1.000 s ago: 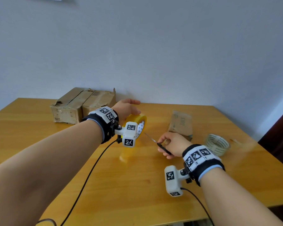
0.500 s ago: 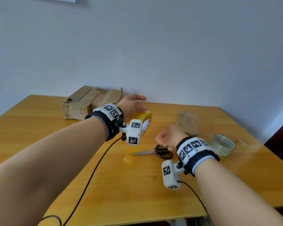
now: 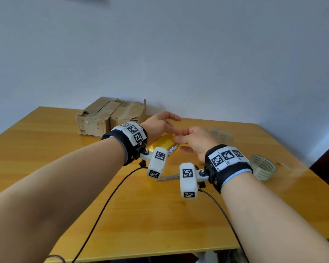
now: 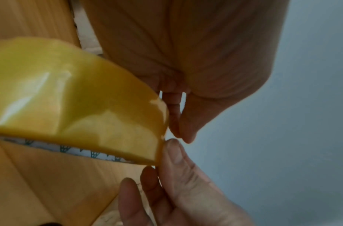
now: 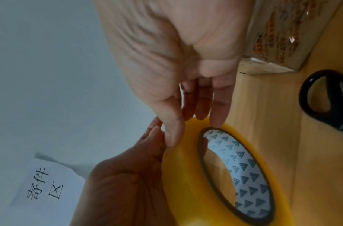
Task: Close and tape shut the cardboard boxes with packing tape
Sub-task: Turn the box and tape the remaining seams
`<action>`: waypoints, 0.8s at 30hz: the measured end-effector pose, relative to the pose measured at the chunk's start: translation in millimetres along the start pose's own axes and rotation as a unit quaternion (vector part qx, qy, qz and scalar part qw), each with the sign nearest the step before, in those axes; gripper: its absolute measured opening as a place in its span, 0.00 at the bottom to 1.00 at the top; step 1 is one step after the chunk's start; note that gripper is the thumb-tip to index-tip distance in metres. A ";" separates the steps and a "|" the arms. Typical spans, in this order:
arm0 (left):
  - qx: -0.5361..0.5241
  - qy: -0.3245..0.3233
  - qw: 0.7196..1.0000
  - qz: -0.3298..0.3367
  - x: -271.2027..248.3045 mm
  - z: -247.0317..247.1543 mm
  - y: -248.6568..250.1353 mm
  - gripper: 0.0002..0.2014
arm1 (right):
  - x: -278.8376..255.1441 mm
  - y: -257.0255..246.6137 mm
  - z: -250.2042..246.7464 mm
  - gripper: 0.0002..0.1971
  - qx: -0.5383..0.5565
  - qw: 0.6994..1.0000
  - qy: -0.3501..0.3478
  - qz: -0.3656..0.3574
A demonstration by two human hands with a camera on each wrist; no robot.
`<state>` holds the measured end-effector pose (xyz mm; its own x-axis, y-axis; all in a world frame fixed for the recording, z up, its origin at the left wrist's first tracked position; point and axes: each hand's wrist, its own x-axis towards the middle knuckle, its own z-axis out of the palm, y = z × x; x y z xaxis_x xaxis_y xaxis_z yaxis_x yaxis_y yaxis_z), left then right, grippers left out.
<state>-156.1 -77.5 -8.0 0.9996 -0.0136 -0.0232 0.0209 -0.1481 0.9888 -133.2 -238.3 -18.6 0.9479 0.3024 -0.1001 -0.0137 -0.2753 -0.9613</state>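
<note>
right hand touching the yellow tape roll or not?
Touching. The right wrist view shows the right hand with fingertips resting on the outer face of the yellow tape roll.

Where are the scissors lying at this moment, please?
In the head view the scissors lie flat on the table, mostly hidden behind the two wrist cameras, below the yellow tape roll.

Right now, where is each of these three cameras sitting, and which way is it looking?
Head: worn on the head, looks down at the table; both forearms, left hand, right hand.
Left wrist: looks along the left palm at the yellow tape roll; right fingertips too.
Right wrist: looks along the right palm at the roll, with the scissors beside.
All three share the roll.
</note>
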 end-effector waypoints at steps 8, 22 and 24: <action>0.125 -0.057 0.984 -0.115 -5.3 -4.9 -2.5 0.38 | 3.1 0.9 -0.8 0.07 -0.092 0.994 0.050 -0.016; 0.158 0.046 0.985 -0.045 12.6 -4.7 -9.3 0.38 | 7.0 -12.4 4.9 0.07 0.029 0.990 0.036 0.132; 0.145 0.047 0.987 -0.039 13.3 -5.4 -11.6 0.39 | 10.0 -14.6 4.4 0.09 0.004 0.990 0.051 0.133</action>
<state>-142.9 -70.6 -19.0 0.9926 0.0983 -0.0712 0.1064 -0.4229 0.8999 -125.0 -227.3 -6.7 0.9378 0.1262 -0.3235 -0.2689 -0.3258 -0.9064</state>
